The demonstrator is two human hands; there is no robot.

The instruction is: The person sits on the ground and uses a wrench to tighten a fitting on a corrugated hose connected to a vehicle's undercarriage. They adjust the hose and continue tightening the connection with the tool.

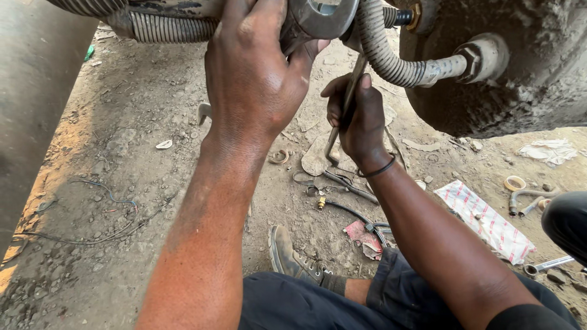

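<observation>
The left hand [254, 73] is wrapped, fingers pressed together, around the shank of a large grey steel open-ended spanner [321, 18], whose head sits at the top of the view against a fitting hidden behind the hand. The right hand [354, 119], blackened with grease, is clenched on the handle of a second, slimmer steel spanner [345, 107] that rises toward the same joint. Just beside both tools a ribbed grey flexible metal hose [391, 58] bends down and across to a hexagonal end nut [474, 58] seated in a rust-crusted round metal tank [520, 91]. A small brass fitting [416, 15] shows above the hose.

The step in hand appears to be working a hose union with two spanners, one countering the other; whether it is being loosened or tightened cannot be told. The next move would call for opposed, steady force on both handles without slipping off the flats.

Below lies the dirt ground [122, 153], strewn with a black rubber hose with a brass end [342, 211], a red-striped white cloth [486, 220] and a loose ring spanner [547, 264]. The person's worn boot [290, 256] rests near the middle.
</observation>
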